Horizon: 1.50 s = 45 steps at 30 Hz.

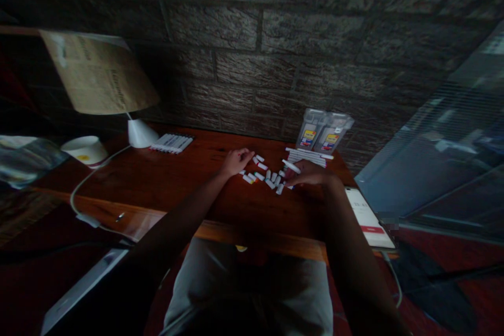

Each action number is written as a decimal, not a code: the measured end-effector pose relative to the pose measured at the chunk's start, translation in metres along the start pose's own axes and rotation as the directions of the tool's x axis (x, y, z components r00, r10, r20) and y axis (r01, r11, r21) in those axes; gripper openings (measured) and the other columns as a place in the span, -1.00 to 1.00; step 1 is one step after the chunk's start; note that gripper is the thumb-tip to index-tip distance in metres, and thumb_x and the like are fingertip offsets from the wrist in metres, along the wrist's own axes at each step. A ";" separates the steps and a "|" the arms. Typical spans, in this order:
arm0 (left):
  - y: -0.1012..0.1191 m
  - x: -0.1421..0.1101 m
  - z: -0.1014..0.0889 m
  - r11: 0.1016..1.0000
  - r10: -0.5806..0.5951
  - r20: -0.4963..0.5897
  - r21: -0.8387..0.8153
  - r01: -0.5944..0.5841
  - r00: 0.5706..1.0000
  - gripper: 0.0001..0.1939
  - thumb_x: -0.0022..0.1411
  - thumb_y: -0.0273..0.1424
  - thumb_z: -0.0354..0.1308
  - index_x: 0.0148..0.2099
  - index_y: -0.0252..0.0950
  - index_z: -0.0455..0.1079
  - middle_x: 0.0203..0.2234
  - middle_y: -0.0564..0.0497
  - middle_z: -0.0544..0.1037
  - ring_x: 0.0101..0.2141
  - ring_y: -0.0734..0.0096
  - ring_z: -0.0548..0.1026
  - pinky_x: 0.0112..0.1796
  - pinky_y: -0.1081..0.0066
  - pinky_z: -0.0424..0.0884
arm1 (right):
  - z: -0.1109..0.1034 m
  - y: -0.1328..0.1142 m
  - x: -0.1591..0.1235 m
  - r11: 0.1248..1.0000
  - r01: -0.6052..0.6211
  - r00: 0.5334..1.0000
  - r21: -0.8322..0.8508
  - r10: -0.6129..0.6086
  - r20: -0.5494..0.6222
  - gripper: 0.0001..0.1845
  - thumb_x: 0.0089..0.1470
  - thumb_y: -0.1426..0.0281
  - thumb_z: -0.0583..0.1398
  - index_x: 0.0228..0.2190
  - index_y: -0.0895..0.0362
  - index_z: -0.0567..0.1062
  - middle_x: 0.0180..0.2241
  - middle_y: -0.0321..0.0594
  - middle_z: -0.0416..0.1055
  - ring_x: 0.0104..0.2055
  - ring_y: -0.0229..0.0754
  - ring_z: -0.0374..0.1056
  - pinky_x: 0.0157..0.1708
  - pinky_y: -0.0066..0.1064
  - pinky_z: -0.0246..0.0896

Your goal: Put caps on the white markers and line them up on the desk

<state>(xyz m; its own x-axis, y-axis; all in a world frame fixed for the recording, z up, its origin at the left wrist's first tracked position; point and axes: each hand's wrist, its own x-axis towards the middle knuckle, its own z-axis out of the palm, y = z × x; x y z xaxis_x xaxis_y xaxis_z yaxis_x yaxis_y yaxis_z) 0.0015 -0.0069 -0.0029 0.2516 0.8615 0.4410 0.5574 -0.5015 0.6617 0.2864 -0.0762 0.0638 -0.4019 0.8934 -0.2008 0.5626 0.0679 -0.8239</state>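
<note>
My right hand [309, 173] holds a white marker [290, 166] that points up and to the left. Its fingertips hang low over a scatter of marker caps [270, 184], white with coloured ends. Beside the left part of that scatter rests my left hand [235, 161], fingers loosely bent and apart, with no held thing visible. Its fingertips are close to a cap [260, 158]; whether they touch is unclear. Just behind my right hand lies a stack of white markers [307, 156]. Another row of markers [172, 143] lies side by side at the back left.
Two clear plastic cases [325, 128] stand against the brick wall. A lamp [142, 134], a paper cup [85, 151] and a cable [84, 184] are on the left. A tablet or phone [368, 218] lies at the table's [189, 184] right edge.
</note>
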 end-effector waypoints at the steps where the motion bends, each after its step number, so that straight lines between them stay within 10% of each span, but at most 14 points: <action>1: 0.000 0.000 0.000 1.000 -0.003 -0.002 -0.001 0.003 1.000 -0.60 0.32 -0.06 0.00 -0.33 -0.23 0.47 -0.52 0.05 0.54 -0.45 0.39 0.45 -0.35 0.42 0.33 | 0.002 -0.001 0.001 1.000 -0.007 1.000 0.004 0.007 0.007 -0.77 -0.36 0.33 0.45 -0.51 0.12 0.63 -0.57 -0.29 0.54 -0.60 -0.27 0.35 -0.62 -0.50 0.17; 10: 0.004 -0.002 -0.001 0.995 -0.027 -0.015 -0.095 0.026 1.000 -0.55 0.37 -0.03 -0.06 -0.30 -0.23 0.46 -0.45 0.02 0.57 -0.40 0.38 0.51 -0.41 0.46 0.38 | 0.023 -0.001 0.027 0.966 0.219 0.915 0.139 -0.154 -0.373 -0.63 -0.15 0.21 0.34 -0.28 0.15 0.64 -0.48 -0.28 0.56 -0.54 -0.30 0.35 -0.55 -0.49 0.20; 16: 0.020 -0.006 -0.008 0.985 0.087 -0.023 -0.147 -0.090 0.996 -0.57 0.40 -0.10 -0.05 0.08 -0.27 0.41 -0.33 -0.01 0.60 -0.31 0.38 0.54 -0.25 0.42 0.45 | 0.053 -0.009 0.045 0.909 0.350 0.834 0.227 -0.192 -0.518 -0.59 -0.14 0.15 0.34 -0.28 0.15 0.59 -0.36 -0.22 0.58 -0.54 -0.31 0.32 -0.54 -0.46 0.24; 24: 0.031 -0.012 -0.007 0.937 0.296 0.075 -0.216 -0.274 0.952 -0.60 0.30 -0.18 0.18 0.12 -0.23 0.46 -0.13 -0.08 0.63 -0.21 0.36 0.57 -0.14 0.37 0.47 | 0.061 -0.013 0.046 0.857 0.385 0.876 0.342 -0.223 -0.427 -0.56 -0.16 0.11 0.39 -0.27 0.11 0.58 -0.39 -0.27 0.55 -0.61 -0.33 0.27 -0.59 -0.42 0.26; 31: 0.016 -0.001 -0.001 0.924 0.181 -0.059 -0.332 -0.191 0.982 -0.66 0.26 -0.14 0.21 -0.08 -0.27 0.56 -0.20 -0.08 0.66 -0.22 0.32 0.59 -0.11 0.30 0.50 | 0.062 -0.004 0.054 0.892 0.334 0.875 0.305 -0.172 -0.453 -0.48 -0.11 0.05 0.38 -0.16 0.09 0.53 -0.48 -0.32 0.51 -0.61 -0.31 0.31 -0.61 -0.46 0.24; 37: -0.004 0.012 -0.004 0.893 -0.022 -0.201 -0.444 -0.071 0.979 -0.55 0.18 -0.07 0.27 -0.06 -0.33 0.52 -0.13 -0.14 0.64 -0.11 0.25 0.58 -0.01 0.22 0.47 | 0.053 0.010 0.055 0.958 0.285 0.794 -0.033 -0.255 -0.552 -0.68 0.10 0.18 0.25 -0.19 0.12 0.56 -0.38 -0.25 0.55 -0.46 -0.22 0.41 -0.44 -0.40 0.31; 45: 0.002 0.006 -0.007 0.858 0.026 -0.053 -0.511 -0.050 0.998 -0.55 0.04 -0.14 0.39 -0.10 -0.32 0.54 -0.17 -0.12 0.66 -0.16 0.25 0.60 -0.01 0.17 0.48 | 0.058 0.005 0.049 0.881 0.377 0.796 -0.286 -0.466 -0.387 -0.72 0.19 0.28 0.17 -0.12 0.07 0.58 -0.20 -0.25 0.61 -0.22 -0.13 0.50 -0.19 -0.34 0.34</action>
<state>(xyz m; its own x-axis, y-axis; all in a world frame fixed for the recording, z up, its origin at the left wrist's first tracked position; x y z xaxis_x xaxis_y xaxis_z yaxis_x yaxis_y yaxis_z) -0.0018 -0.0038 0.0055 0.2235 0.8427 0.4899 0.0610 -0.5137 0.8558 0.2279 -0.0583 0.0189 -0.3025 0.8511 0.4290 0.5512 0.5234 -0.6497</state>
